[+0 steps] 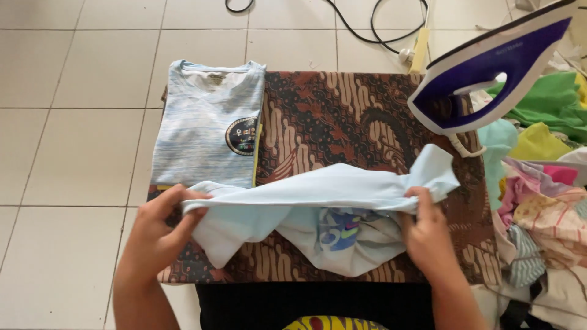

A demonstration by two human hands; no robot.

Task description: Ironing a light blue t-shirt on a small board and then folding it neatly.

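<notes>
A pale blue shirt (318, 201) with a coloured print lies crumpled across the near part of a brown patterned cloth (342, 116) spread on the floor. My left hand (156, 235) grips the shirt's left end. My right hand (428, 235) grips its right end, pulling the upper fold taut between both hands. A folded light blue striped shirt (205, 125) with a round dark badge rests on the cloth's far left, beyond my left hand.
A purple and white iron (489, 67) stands upright at the far right of the cloth. A heap of mixed coloured clothes (544, 183) fills the right side. Black cables (367, 27) and a plug lie on the white tiled floor (79, 122) beyond the cloth.
</notes>
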